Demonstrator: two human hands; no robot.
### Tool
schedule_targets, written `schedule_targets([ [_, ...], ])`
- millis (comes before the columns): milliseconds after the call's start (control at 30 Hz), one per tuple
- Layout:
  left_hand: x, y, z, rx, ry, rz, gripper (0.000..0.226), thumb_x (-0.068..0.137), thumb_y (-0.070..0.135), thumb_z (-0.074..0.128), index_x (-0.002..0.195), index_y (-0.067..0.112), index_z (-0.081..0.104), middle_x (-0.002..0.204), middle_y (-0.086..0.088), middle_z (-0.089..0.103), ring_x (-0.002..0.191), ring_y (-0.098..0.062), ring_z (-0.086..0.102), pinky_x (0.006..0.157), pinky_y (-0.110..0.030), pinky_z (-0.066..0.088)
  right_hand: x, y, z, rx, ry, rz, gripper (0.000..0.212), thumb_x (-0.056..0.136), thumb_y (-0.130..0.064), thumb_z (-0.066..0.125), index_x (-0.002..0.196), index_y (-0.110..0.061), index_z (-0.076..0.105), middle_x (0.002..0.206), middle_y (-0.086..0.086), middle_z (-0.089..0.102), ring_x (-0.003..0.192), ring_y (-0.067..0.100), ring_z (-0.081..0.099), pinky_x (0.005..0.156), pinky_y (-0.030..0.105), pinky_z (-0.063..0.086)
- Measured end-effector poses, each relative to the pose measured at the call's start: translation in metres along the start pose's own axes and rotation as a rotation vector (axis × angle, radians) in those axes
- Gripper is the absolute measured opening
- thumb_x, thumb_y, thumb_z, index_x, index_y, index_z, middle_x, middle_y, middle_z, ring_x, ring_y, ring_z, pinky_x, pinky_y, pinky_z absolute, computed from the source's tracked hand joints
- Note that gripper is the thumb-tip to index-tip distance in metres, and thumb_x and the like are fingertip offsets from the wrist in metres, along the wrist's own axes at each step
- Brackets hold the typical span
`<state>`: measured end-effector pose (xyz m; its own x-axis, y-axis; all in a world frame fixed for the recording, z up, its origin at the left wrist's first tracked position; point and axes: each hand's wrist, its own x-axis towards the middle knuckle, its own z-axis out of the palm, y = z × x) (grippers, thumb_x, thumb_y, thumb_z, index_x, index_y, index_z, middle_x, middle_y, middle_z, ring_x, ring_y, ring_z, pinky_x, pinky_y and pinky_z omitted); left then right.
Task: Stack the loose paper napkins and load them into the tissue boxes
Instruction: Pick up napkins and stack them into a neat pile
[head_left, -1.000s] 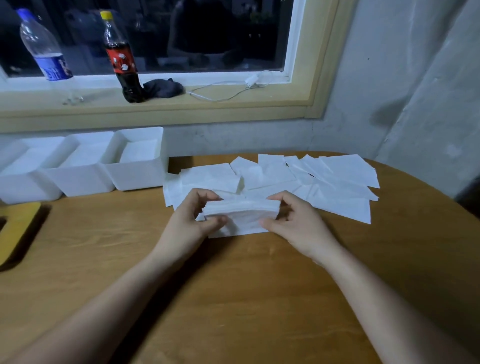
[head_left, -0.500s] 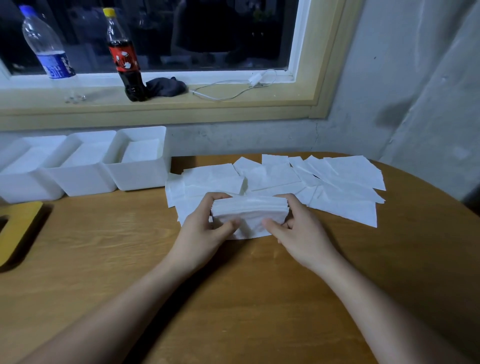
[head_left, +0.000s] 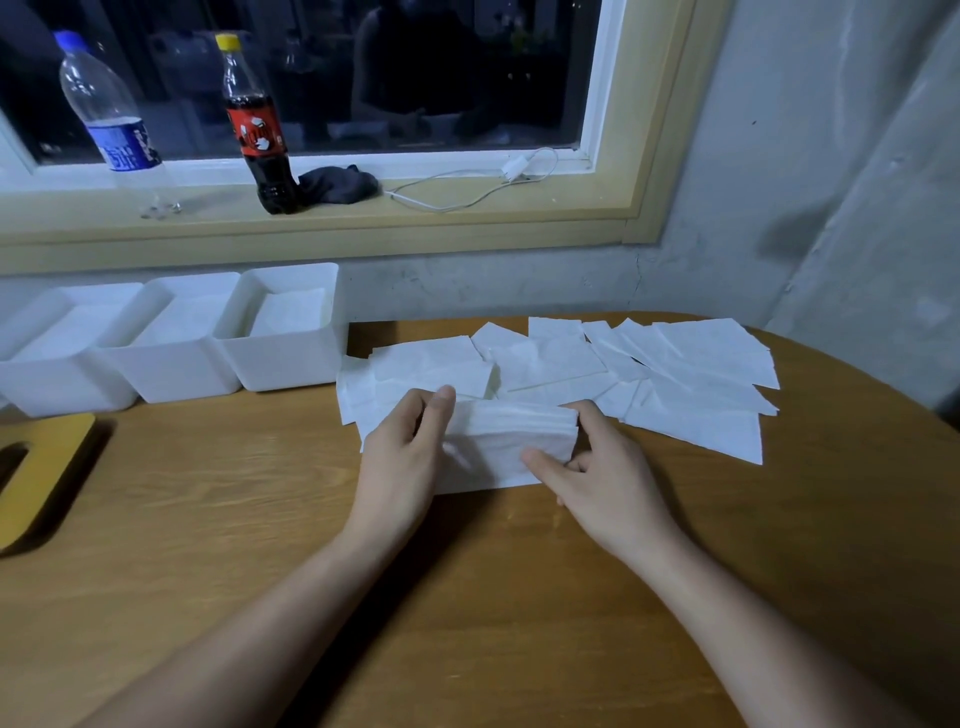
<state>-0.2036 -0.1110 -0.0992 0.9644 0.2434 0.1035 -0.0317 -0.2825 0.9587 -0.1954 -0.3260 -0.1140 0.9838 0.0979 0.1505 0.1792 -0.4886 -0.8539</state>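
**Progress.** Start at your far left. Three white tissue boxes stand in a row against the wall, touching side by side: the left box (head_left: 52, 387), the middle box (head_left: 176, 376) and the right box (head_left: 285, 366). Each shows a white layer inside, which reads as napkins already loaded; you cannot tell how full any box is. Judge the loading as partly done.

Your left hand (head_left: 402, 457) grips the left end of the napkin stack (head_left: 511, 431), with the fingers curled round it and the thumb raised against its near face. Your right hand (head_left: 608, 478) pinches the right end, thumb in front and fingers behind. The stack is near the middle of the table (head_left: 467, 597), just right of the boxes and not yet in one.

To the right, loose napkins (head_left: 691, 374) lie fanned and overlapping toward the far edge. These are the work left: gather, square, load.

**Condition of the stack.** It is a thick, white block of thin sheets, held on its long edge. The top edges are roughly level, with slight unevenness at the right corner. Its lower edge rests on a flat napkin. Expect the sheets to be soft and to slip or splay if either grip loosens.
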Motion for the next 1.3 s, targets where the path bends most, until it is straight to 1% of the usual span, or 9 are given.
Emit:
schedule_targets([
  [100, 0.002, 0.004, 0.004, -0.013, 0.01, -0.043, 0.054, 0.106, 0.056, 0.057, 0.074, 0.016, 0.043, 0.066, 0.011, 0.042, 0.066, -0.012, 0.041, 0.065, -0.034, 0.034, -0.001, -0.004, 0.001, 0.001, -0.007, -0.01, 0.029, 0.094, -0.039, 0.08, 0.11, -0.036, 0.056, 0.06, 0.0, 0.067, 0.055, 0.023, 0.064, 0.053, 0.033, 0.047],
  [267, 0.006, 0.001, 0.007, -0.044, 0.045, -0.075, 0.05, 0.108, 0.046, 0.055, 0.08, 0.006, 0.041, 0.066, 0.006, 0.042, 0.063, -0.012, 0.04, 0.067, -0.038, 0.034, 0.001, 0.002, 0.002, -0.042, 0.0, 0.015, 0.035, 0.093, -0.049, 0.077, 0.113, -0.031, 0.054, 0.064, 0.016, 0.064, 0.066, 0.038, 0.066, 0.063, 0.049, 0.053],
  [400, 0.006, 0.003, 0.001, -0.07, -0.007, -0.018, 0.045, 0.105, 0.058, 0.058, 0.085, 0.018, 0.059, 0.074, 0.009, 0.055, 0.071, -0.009, 0.05, 0.075, -0.036, 0.041, 0.001, 0.003, 0.0, -0.042, -0.005, 0.0, 0.026, 0.097, -0.048, 0.075, 0.106, -0.041, 0.051, 0.067, 0.014, 0.067, 0.066, 0.035, 0.067, 0.064, 0.049, 0.054],
  [467, 0.01, 0.003, -0.008, 0.054, -0.07, 0.059, 0.03, 0.097, 0.059, 0.07, 0.103, 0.029, 0.066, 0.088, 0.017, 0.067, 0.082, -0.007, 0.06, 0.078, -0.032, 0.046, 0.003, 0.005, -0.001, -0.035, 0.003, -0.007, 0.03, 0.097, -0.048, 0.074, 0.099, -0.024, 0.057, 0.069, 0.015, 0.063, 0.065, 0.036, 0.065, 0.063, 0.053, 0.054],
  [633, 0.029, 0.021, -0.032, 0.487, -0.323, 0.296, 0.053, 0.077, 0.064, 0.088, 0.12, 0.044, 0.065, 0.109, 0.025, 0.065, 0.116, 0.0, 0.059, 0.098, -0.028, 0.049, 0.01, -0.011, -0.007, -0.075, -0.056, -0.045, 0.037, 0.096, -0.051, 0.073, 0.092, -0.017, 0.059, 0.069, 0.013, 0.062, 0.066, 0.034, 0.062, 0.066, 0.052, 0.054],
  [900, 0.064, 0.057, -0.067, 0.636, -0.339, 0.494, 0.017, 0.086, 0.046, 0.084, 0.094, 0.034, 0.073, 0.092, 0.018, 0.071, 0.097, -0.006, 0.061, 0.083, -0.035, 0.054, 0.046, -0.067, -0.005, -0.08, -0.145, -0.15, 0.044, 0.093, -0.045, 0.079, 0.084, -0.014, 0.049, 0.053, -0.003, 0.034, 0.055, 0.019, 0.031, 0.057, 0.035, 0.028],
  [1133, 0.09, 0.077, -0.127, 0.621, -0.292, 0.388, 0.014, 0.091, 0.04, 0.085, 0.089, 0.03, 0.075, 0.084, 0.012, 0.076, 0.083, -0.009, 0.07, 0.074, -0.035, 0.057, 0.097, -0.12, 0.013, -0.189, -0.229, -0.265, 0.031, 0.088, -0.049, 0.084, 0.081, -0.024, 0.067, 0.064, -0.017, 0.056, 0.056, 0.004, 0.048, 0.053, 0.021, 0.03],
  [1200, 0.098, 0.078, -0.147, 0.511, -0.258, 0.293, 0.014, 0.091, 0.037, 0.086, 0.089, 0.027, 0.077, 0.086, 0.011, 0.078, 0.082, -0.008, 0.073, 0.072, -0.031, 0.058, 0.114, -0.128, 0.022, -0.147, -0.303, -0.207, 0.03, 0.085, -0.051, 0.086, 0.09, -0.024, 0.074, 0.071, -0.015, 0.065, 0.062, 0.004, 0.056, 0.06, 0.027, 0.043],
  [1300, 0.115, 0.074, -0.174, 0.331, -0.168, 0.171, 0.021, 0.089, 0.041, 0.087, 0.089, 0.022, 0.079, 0.088, 0.005, 0.08, 0.08, -0.014, 0.074, 0.075, -0.032, 0.054, 0.135, -0.138, 0.045, 0.095, -0.403, -0.093, 0.022, 0.087, -0.038, 0.088, 0.104, -0.026, 0.081, 0.099, -0.012, 0.081, 0.093, 0.006, 0.075, 0.092, 0.035, 0.058],
])
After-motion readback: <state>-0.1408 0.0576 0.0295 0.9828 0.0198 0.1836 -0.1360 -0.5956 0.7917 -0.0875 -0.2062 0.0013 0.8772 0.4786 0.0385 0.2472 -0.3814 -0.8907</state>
